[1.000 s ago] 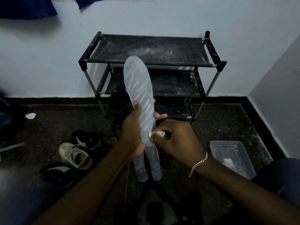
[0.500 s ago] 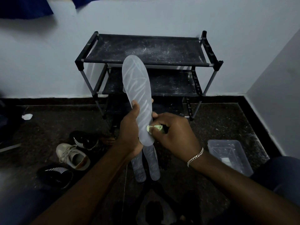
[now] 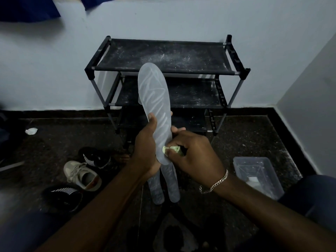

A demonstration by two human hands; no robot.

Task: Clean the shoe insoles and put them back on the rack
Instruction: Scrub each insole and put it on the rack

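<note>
Right by the shoe rack [image 3: 163,57] — left hand [image 3: 145,153] grips a pale insole [image 3: 154,99] upright, right hand [image 3: 192,155] fingers pinch a yellow-green cloth [image 3: 170,149] against it.

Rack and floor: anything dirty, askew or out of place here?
Yes. The rack has white dust streaked across its shelves. Three shoes lie scattered on the floor to its left, and a crumpled white scrap lies farther left, near the wall.

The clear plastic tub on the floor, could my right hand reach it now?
Probably yes: the tub lies open on the floor beside the right hand, with nothing between them. That hand's fingers pinch a green cloth against the insole, though, so it is not free.
</note>
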